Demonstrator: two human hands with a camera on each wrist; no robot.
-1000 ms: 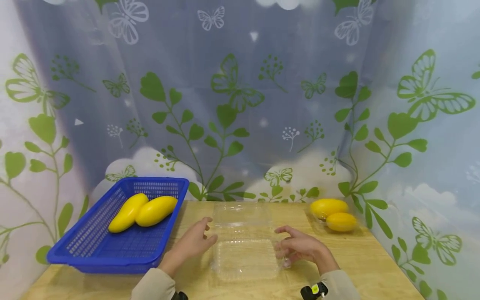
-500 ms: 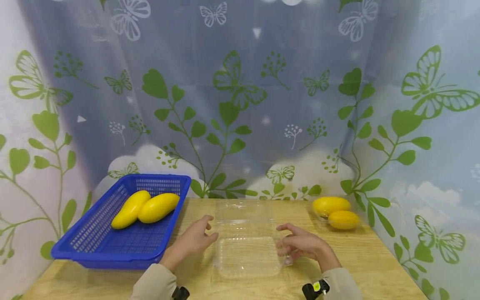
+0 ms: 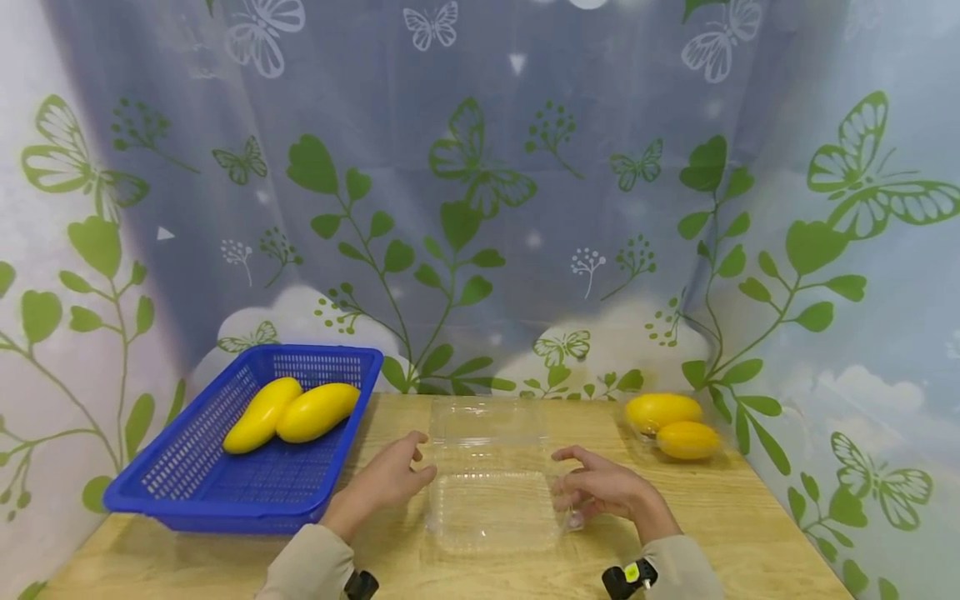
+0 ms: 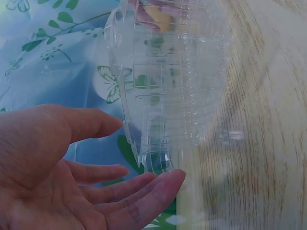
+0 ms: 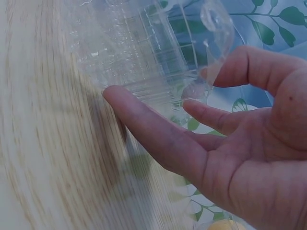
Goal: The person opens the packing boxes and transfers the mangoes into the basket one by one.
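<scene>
A clear plastic clamshell container (image 3: 495, 512) stands on the table between the two hands, its lid (image 3: 487, 423) folded back to the far side. The left hand (image 3: 386, 483) is at its left side, fingers spread. In the left wrist view, the thumb tip is close to the container's rim (image 4: 127, 103) and the fingers reach beside its corner; contact is hard to tell. The right hand (image 3: 603, 492) touches the container's right side. In the right wrist view, its thumb lies at the rim and its fingers extend along the wall, mostly straight.
A blue plastic basket (image 3: 217, 500) with two yellow mangoes (image 3: 318, 412) stands at the left. Two more mangoes (image 3: 663, 414) sit in a clear container at the back right. A patterned curtain (image 3: 480, 250) hangs behind the wooden table (image 3: 720, 533).
The head view has shifted slightly, so the scene sits a little higher and to the right. Both hands and the container hold the same places.
</scene>
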